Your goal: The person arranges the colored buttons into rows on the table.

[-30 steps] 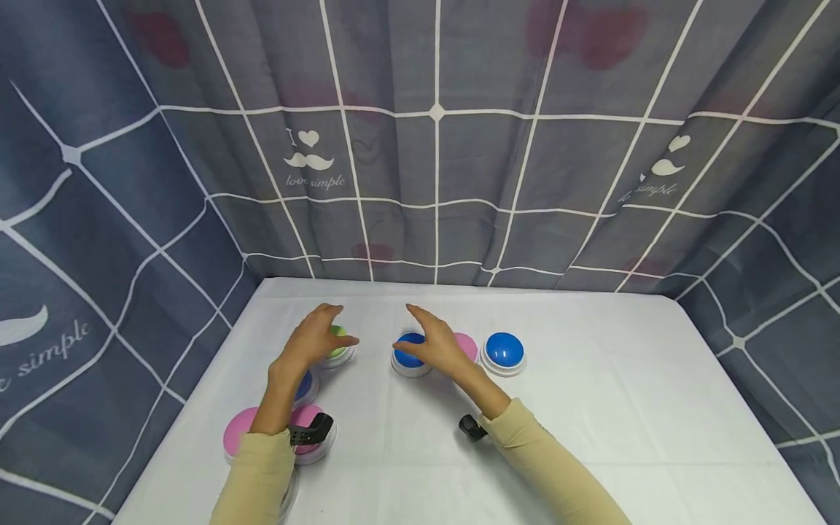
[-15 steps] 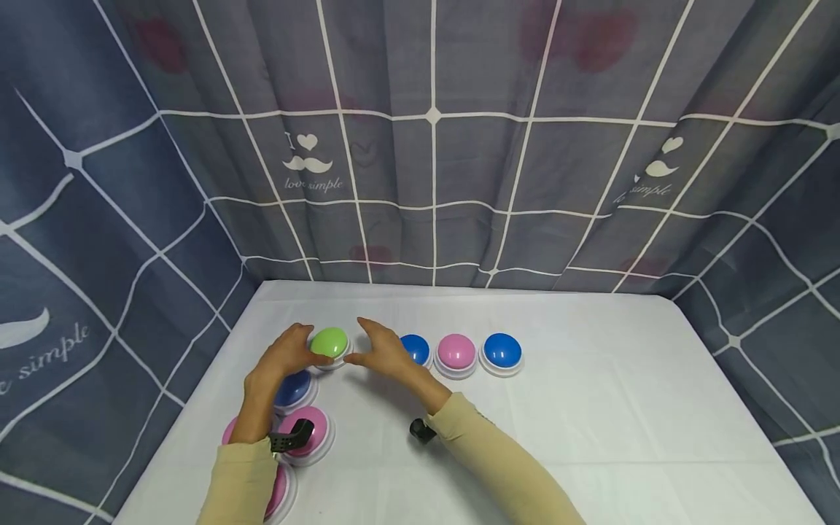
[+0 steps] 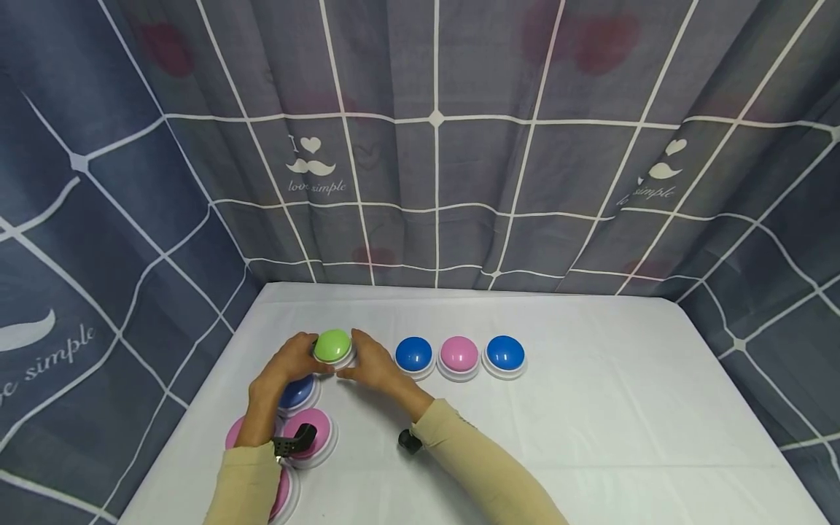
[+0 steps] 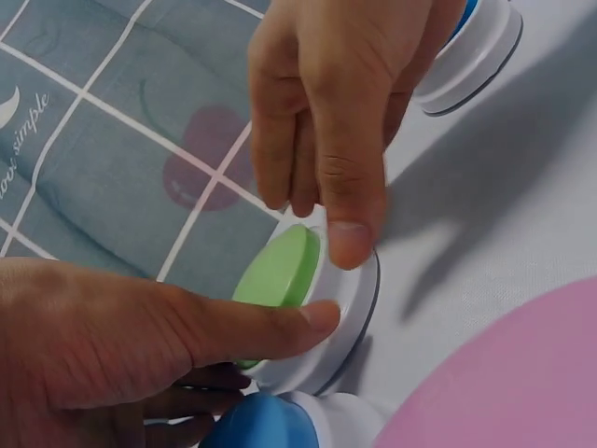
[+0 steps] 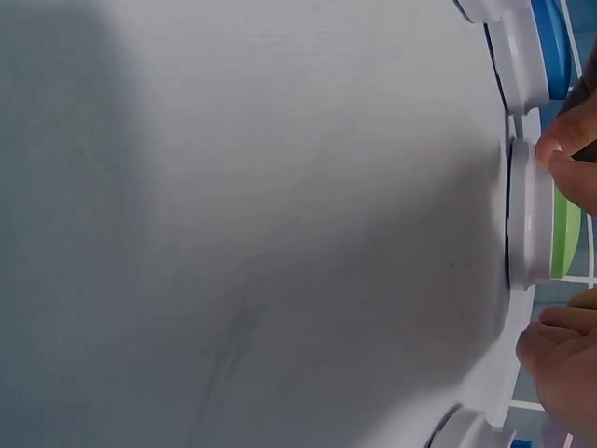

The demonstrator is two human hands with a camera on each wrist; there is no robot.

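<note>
A green push button (image 3: pixel 332 345) with a round white base sits at the back left of the white table. My left hand (image 3: pixel 284 368) holds it from the left, the thumb (image 4: pixel 289 329) lying against its side in the left wrist view. My right hand (image 3: pixel 377 366) is at its right side, thumb and fingers spread around the rim. In the right wrist view a small gap shows between the right hand (image 5: pixel 564 359) and the green button (image 5: pixel 564 238). Left fingertips behind the button are partly hidden.
A blue button (image 3: pixel 297 392) and several pink buttons (image 3: pixel 311 432) stand toward the front left, partly under the left arm. Rightward runs a row: blue button (image 3: pixel 414 355), pink button (image 3: pixel 459 355), blue button (image 3: pixel 505 354). A grey checked curtain (image 3: pixel 394 160) encloses the table (image 3: pixel 590 423).
My right hand has moved left from the blue button to the green one. The left hand has shifted slightly and closed in on the green button's left side.
</note>
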